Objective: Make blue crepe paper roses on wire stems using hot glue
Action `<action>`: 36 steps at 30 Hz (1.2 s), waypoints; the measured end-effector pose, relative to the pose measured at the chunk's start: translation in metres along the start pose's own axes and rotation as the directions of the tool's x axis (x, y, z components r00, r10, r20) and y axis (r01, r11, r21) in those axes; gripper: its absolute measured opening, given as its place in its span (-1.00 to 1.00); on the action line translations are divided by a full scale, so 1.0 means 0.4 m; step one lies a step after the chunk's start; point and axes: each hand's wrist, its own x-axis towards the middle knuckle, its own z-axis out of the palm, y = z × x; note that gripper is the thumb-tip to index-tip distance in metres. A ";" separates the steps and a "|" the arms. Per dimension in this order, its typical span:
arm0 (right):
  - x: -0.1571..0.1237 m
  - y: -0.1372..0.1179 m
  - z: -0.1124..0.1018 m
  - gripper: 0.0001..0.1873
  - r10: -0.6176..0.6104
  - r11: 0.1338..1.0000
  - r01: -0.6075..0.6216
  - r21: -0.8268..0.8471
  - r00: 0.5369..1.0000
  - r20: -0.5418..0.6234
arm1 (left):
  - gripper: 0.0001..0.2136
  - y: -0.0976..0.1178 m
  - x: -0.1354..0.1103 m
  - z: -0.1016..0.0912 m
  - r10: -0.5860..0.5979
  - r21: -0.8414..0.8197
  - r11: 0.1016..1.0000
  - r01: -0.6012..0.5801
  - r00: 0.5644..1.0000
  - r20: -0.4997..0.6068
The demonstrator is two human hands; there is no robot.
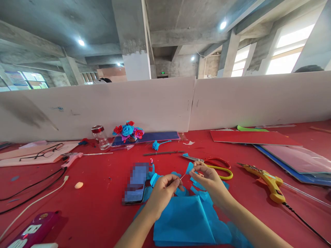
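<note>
Low over the red table, my left hand (161,193) pinches a thin pale stick (183,176) between thumb and fingers. A small blue paper piece (189,167) is held at the fingertips of my right hand (210,179), close to the stick's upper end. Whether stick and paper touch, I cannot tell. Below both hands lies a folded blue sheet (181,217), with cut blue pieces (199,184) scattered around it. Scissors (219,167) with red and yellow handles rest just beyond my right hand. A phone (136,182) lies left of my left hand.
On the right are a yellow glue gun (270,182) and stacked coloured sheets (289,158). Toward the white partition (129,103) stand paper flowers (127,130) and a glass jar (102,141). A pink glue gun (73,159), glasses (49,150) and power strip (37,225) lie left.
</note>
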 end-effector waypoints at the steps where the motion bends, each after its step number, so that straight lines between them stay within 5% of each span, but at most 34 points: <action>1: 0.000 -0.002 0.000 -0.74 -0.001 1.000 0.001 0.005 1.000 0.001 | -0.77 0.001 0.000 0.001 -0.010 -0.015 1.000 0.010 1.000 0.005; 11: -0.004 -0.006 -0.001 -0.74 -0.011 0.999 0.011 0.031 1.000 -0.004 | -0.75 0.004 0.001 0.003 -0.052 -0.164 0.984 0.064 0.996 0.077; 21: -0.003 -0.001 -0.002 -0.76 -0.050 0.998 0.051 0.024 0.999 -0.015 | -0.74 -0.008 0.007 0.005 -0.022 -0.143 0.989 0.037 0.994 0.104; 36: 0.001 -0.017 -0.022 -0.78 -0.107 0.988 0.115 0.102 0.991 -0.081 | -0.76 -0.004 -0.007 -0.002 0.260 -0.089 0.965 -0.248 0.953 0.154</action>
